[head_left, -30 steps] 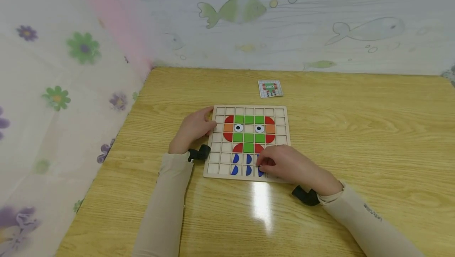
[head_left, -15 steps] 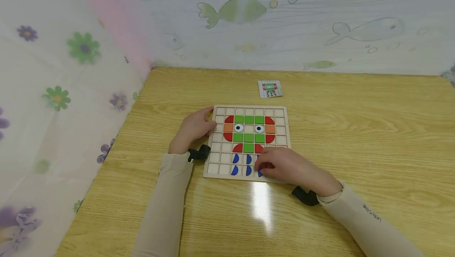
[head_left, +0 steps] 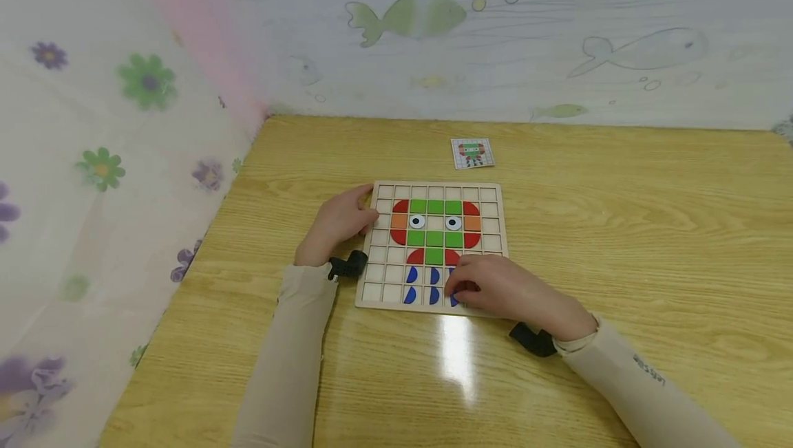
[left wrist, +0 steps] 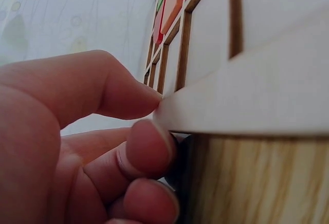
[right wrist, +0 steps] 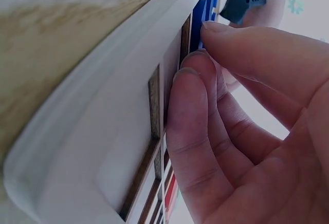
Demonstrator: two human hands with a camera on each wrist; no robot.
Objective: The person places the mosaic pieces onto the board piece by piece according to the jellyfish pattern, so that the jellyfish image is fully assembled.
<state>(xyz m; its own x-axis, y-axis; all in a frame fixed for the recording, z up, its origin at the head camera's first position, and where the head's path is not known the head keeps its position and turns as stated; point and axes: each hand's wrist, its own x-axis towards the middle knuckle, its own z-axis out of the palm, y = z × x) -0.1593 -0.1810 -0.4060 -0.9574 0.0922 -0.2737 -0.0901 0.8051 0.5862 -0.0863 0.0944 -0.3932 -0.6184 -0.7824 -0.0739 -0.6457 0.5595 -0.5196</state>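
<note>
A wooden grid board [head_left: 374,274] lies on the table, bearing a figure made of green and orange squares, red rounded tiles, two eye tiles [head_left: 417,221] and blue half-circles [head_left: 435,274]. My left hand [head_left: 337,222] grips the board's left edge; its thumb tip [left wrist: 146,103] meets the rim and other fingers curl below it. Over the lower right cells, my right hand [head_left: 508,284] pinches a blue half-circle tile [right wrist: 197,31] sitting in the bottom row. That hand partly covers this tile, the blue one above it and a red tile [head_left: 453,256].
Behind the board lies a small picture card [head_left: 473,153] showing a similar figure on a grid. Black wrist cameras [head_left: 350,265] are strapped to both wrists. The wood-grain table [head_left: 619,228] meets a fish-painted wall at the back and a flowered wall [head_left: 142,159] at the left.
My right fingers have shifted very slightly over the bottom-row blue tile. The left hand, board and card stay as they were; the head view has tilted a little.
</note>
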